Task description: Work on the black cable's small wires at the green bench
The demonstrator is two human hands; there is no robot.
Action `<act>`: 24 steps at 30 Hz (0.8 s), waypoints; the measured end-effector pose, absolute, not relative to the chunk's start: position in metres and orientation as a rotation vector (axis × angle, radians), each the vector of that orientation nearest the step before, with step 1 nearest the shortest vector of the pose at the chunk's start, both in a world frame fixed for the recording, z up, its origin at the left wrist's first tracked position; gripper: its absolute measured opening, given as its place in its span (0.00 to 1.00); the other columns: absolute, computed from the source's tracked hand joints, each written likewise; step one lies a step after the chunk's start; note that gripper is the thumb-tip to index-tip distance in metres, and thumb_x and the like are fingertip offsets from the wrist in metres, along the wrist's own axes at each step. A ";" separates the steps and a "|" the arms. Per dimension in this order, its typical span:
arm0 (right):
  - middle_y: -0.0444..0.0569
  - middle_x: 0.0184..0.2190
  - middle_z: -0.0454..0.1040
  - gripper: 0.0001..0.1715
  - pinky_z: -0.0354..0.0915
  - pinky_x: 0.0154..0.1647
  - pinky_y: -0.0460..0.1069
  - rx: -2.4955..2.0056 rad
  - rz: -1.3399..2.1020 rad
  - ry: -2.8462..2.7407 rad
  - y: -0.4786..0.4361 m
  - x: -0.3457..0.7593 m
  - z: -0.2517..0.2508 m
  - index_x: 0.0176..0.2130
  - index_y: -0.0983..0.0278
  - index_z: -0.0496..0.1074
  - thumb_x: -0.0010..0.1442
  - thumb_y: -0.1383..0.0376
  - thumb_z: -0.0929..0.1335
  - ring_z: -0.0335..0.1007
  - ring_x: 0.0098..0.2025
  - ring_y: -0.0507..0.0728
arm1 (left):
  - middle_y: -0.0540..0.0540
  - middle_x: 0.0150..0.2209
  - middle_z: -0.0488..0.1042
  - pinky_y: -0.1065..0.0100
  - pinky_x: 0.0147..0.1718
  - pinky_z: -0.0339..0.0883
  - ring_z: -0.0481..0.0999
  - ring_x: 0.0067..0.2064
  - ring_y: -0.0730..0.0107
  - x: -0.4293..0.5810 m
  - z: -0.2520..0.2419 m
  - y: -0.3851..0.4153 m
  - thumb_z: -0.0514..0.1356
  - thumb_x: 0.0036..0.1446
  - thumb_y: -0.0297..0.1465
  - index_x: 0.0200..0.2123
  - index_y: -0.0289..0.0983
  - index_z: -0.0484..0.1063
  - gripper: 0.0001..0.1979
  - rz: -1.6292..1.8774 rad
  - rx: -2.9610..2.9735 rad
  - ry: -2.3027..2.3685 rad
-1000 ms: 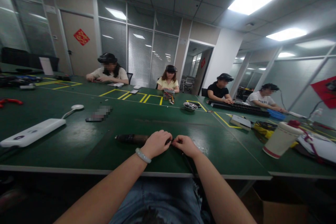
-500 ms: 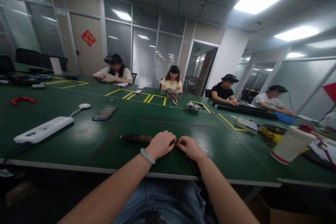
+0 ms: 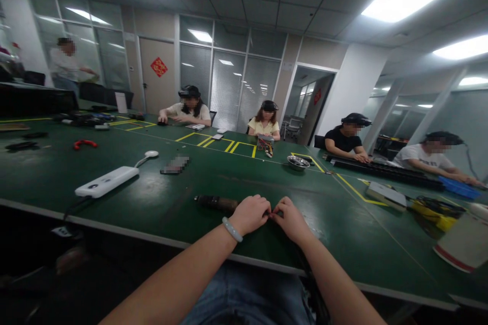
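A dark cylindrical tool [image 3: 215,203], like an electric screwdriver, lies on the green table with its narrow tip to the left. My left hand [image 3: 251,215], with a pale bangle on the wrist, rests over its right end with fingers closed. Close beside it, my right hand [image 3: 292,220] is closed in a pinch, its fingertips nearly meeting those of the left. Whatever sits between the fingertips is too small and dark to make out. A black cord [image 3: 305,263] runs under my right forearm down over the table edge.
Left stands a white power strip [image 3: 109,181] near a phone [image 3: 175,165] and a red curved handle [image 3: 85,144]. Ahead is a metal bowl [image 3: 298,163] with small parts. Rightward lie a boxy device [image 3: 387,196], yellow cable [image 3: 438,213] and a cup [image 3: 467,238]. Several people sit opposite.
My view has turned left, so the table and its objects appear further right, and a standing person shows at far left. Both hands stay close together, fingers closed, beside the tool.
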State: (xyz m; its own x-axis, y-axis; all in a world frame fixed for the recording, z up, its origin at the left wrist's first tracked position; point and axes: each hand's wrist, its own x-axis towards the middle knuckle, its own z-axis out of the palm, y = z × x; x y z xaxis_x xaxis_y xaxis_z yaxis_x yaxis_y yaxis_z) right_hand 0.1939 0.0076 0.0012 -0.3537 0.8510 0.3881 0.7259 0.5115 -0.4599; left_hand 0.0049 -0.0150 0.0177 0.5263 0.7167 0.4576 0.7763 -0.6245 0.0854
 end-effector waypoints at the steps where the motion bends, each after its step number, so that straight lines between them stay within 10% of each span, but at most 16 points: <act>1: 0.49 0.39 0.70 0.07 0.60 0.38 0.48 -1.271 0.287 -2.168 0.007 0.193 0.002 0.28 0.62 0.72 0.55 0.62 0.69 0.67 0.38 0.55 | 0.47 0.37 0.73 0.63 0.40 0.62 0.69 0.42 0.63 0.005 0.018 -0.015 0.59 0.56 0.31 0.35 0.39 0.70 0.03 -0.682 -2.627 -1.294; 18: 0.49 0.32 0.73 0.09 0.55 0.32 0.46 -1.779 0.159 -2.144 0.037 0.226 0.012 0.30 0.64 0.68 0.60 0.62 0.66 0.67 0.33 0.54 | 0.47 0.44 0.71 0.58 0.61 0.50 0.67 0.50 0.65 0.005 0.030 -0.023 0.58 0.57 0.30 0.43 0.39 0.67 0.10 -0.831 -2.603 -1.106; 24: 0.56 0.25 0.73 0.16 0.58 0.27 0.50 -2.164 0.158 -1.872 0.036 0.374 0.015 0.25 0.64 0.70 0.61 0.60 0.62 0.71 0.28 0.58 | 0.46 0.43 0.72 0.61 0.50 0.62 0.69 0.48 0.63 0.003 0.020 -0.018 0.57 0.57 0.31 0.43 0.39 0.69 0.10 -0.804 -2.717 -1.154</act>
